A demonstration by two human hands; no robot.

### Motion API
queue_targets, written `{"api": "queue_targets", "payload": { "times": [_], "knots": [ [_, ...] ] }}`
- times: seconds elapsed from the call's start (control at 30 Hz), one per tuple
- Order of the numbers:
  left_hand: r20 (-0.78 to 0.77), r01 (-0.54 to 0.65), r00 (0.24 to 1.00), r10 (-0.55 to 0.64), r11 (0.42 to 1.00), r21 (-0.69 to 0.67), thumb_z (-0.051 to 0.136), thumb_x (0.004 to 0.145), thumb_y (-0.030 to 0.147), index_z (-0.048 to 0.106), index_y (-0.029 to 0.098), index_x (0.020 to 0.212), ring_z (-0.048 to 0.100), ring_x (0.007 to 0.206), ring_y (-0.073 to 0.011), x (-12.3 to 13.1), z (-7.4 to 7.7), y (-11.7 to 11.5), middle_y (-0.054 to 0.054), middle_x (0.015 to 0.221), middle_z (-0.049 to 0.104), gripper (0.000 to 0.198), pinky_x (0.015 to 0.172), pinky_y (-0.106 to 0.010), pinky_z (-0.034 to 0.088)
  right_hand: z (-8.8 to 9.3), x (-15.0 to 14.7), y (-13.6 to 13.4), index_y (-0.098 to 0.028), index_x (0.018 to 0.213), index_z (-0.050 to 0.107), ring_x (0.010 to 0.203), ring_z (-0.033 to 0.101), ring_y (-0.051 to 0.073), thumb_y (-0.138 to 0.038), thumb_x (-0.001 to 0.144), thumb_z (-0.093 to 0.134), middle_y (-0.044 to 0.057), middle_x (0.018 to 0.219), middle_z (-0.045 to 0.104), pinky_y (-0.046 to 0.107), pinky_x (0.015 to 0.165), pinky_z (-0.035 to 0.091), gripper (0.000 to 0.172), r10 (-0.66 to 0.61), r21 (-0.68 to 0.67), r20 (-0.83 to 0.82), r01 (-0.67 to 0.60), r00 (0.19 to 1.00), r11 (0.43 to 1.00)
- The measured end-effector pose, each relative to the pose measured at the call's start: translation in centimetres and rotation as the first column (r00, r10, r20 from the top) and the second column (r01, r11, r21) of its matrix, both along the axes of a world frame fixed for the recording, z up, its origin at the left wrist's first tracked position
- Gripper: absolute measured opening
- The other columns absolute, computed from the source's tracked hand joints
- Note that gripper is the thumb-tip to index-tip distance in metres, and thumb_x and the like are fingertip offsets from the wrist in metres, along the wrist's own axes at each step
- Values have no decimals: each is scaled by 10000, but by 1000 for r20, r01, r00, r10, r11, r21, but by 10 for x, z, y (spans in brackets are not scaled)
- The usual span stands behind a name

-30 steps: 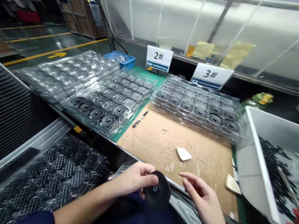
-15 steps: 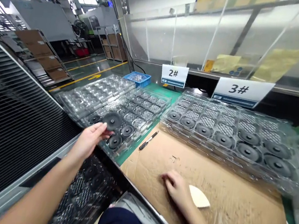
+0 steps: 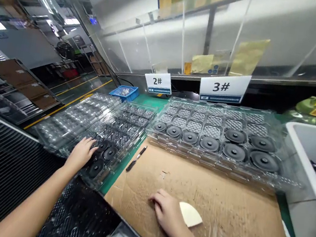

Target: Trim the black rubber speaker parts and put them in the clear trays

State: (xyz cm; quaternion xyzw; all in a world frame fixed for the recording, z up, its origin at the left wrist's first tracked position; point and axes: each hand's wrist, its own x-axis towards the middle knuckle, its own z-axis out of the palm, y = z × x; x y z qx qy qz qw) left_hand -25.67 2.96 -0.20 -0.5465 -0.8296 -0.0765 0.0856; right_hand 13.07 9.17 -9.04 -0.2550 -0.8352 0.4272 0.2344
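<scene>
Black discs sit in the near row of the clear tray [image 3: 120, 129] at the 10 o'clock side of the bench. The left hand [image 3: 81, 154] lies flat on that row, fingers spread and pressing on a black disc [image 3: 93, 152]; whether the disc is pinched or only covered cannot be told, as the palm hides it. Two more discs lie just beside the fingertips, at 2 and 4 o'clock from the hand. The tray's long axis runs from 7 to 1 o'clock. The right hand [image 3: 168, 212] rests released, palm down, on the cardboard sheet [image 3: 223, 199], touching a white pad [image 3: 189, 214] at its 3 o'clock. The left hand is the nearer to the discs; a pen [image 3: 136, 158] lies between the tray and the cardboard.
</scene>
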Motion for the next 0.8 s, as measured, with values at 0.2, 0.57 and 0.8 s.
{"api": "queue_targets", "payload": {
  "times": [0.2,0.57,0.8],
  "knots": [
    [-179,105,979,-97,994,32,398,889,417,496,80,1168,347,1284,-337,19,37,-22,-179,1270,509,449,1033,-533,302,1,3,-5,-221,894,652,773,603,150,-61,781,428,21,832,641,239,688,454,298,31,107,-24,-28,999,994],
    [-45,464,886,-462,880,98,413,884,240,401,186,1281,266,1345,-283,138,-17,-5,-151,1394,387,400,1066,-485,302,24,45,-17,-243,1116,574,1018,488,268,-150,851,426,98,1097,577,530,941,302,318,-526,251,13,506,850,825],
    [202,597,767,-609,793,124,427,881,266,461,146,1243,330,1314,-291,212,-84,23,-169,1360,447,383,1015,-471,381,4,57,-40,-255,1188,523,1096,470,244,-205,861,461,70,1148,566,510,1013,273,336,-719,320,178,652,672,688]
  ]
}}
